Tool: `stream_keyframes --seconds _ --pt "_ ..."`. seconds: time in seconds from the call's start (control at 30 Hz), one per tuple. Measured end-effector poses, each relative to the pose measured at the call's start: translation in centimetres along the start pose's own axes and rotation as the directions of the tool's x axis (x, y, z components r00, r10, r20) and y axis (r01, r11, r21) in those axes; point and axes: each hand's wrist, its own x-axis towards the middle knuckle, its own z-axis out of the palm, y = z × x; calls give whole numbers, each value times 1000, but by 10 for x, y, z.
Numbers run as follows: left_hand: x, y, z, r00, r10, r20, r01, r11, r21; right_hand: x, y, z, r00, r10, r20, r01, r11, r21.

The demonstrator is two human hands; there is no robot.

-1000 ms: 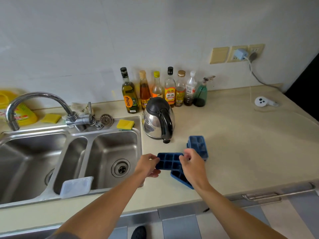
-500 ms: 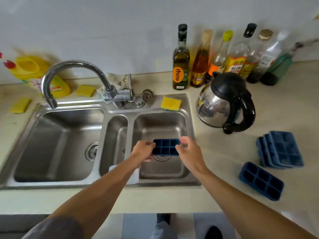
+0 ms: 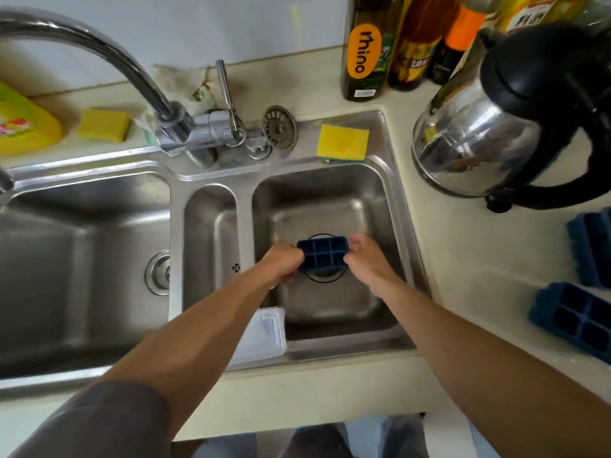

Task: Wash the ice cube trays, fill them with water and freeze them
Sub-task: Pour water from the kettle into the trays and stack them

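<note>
While both arms reach down into the right-hand basin of the steel sink, a small blue ice cube tray sits between the hands, cavities up, directly over the drain ring. The left hand pinches the tray's left end with curled fingers, and the right hand grips the right end the same way. Whether the tray touches the basin floor cannot be told.

On the pale counter to the right lie more trays: a single blue tray near the front edge, and farther back a stack of blue trays cut off by the frame (how many are in it is not clear). A steel kettle with a black lid and handle stands at the far right. A yellow sponge rests on the sink's far rim, just beside a loose metal strainer. The curved faucet arches toward the large left basin. A clear plastic lid sits at the near-left corner of the right-hand basin, partly behind the left forearm. An olive oil bottle stands among others at the far wall.
</note>
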Motion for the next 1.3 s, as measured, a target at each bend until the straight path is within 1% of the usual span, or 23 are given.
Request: stream_keyframes --seconds 0.07,0.23,0.3,0.37,0.47,0.53,0.6,0.67,0.77,0.87,0.93,1.0,1.07,1.1,1.13,1.17,1.23,1.3 --pt "7 0 4 999 -22 23 21 1000 21 5 3 1 1000 14 2 -14 1000 -1" --pt "13 0 10 1000 -12 -2 12 993 115 7 4 1 998 -11 55 14 999 -40" --pt "7 0 10 1000 -8 -7 9 991 135 2 3 -3 999 -15 46 17 999 -31" --pt "-1 3 8 999 12 -49 -6 992 126 -7 -1 -11 999 -41 24 41 999 -20" --pt "-14 8 9 992 51 -112 -48 998 27 -29 -12 -31 996 -88 -18 88 996 -4" --pt "-27 15 12 987 81 -139 -96 990 -103 -47 -23 -48 991 -122 -50 124 992 28" --pt "-43 25 17 974 120 -192 -161 963 -218 -67 -37 -67 980 -180 -86 184 982 46" --pt "-64 38 22 956 162 -244 -228 934 -274 -91 -53 -91 955 -262 -138 274 958 85" --pt "-95 60 31 942 212 -261 -286 912 -294 -127 -78 -133 881 -399 -254 438 891 119" --pt "-125 86 38 921 286 -265 -356 894 -272 -154 -95 -179 769 -475 -429 584 794 168" --pt "-140 101 44 912 323 -254 -390 875 -287 -162 -103 -208 675 -481 -559 643 755 127" --pt "-152 114 48 900 357 -249 -420 862 -284 -161 -106 -232 578 -468 -668 673 737 65" --pt "-161 124 51 879 395 -267 -457 857 -237 -155 -105 -251 503 -422 -754 657 754 17" --pt "-165 128 52 866 417 -275 -478 852 -213 -150 -103 -259 486 -388 -783 634 773 11" --pt "-169 131 52 855 437 -280 -495 847 -191 -145 -99 -265 493 -346 -798 602 798 27" --pt "-172 133 51 845 455 -281 -510 844 -167 -138 -95 -268 519 -302 -800 565 823 55" --pt "-175 134 48 833 481 -273 -527 841 -126 -121 -86 -269 603 -251 -757 481 872 94" --pt "-174 130 46 838 482 -257 -522 844 -119 -105 -76 -264 704 -232 -671 429 892 141"
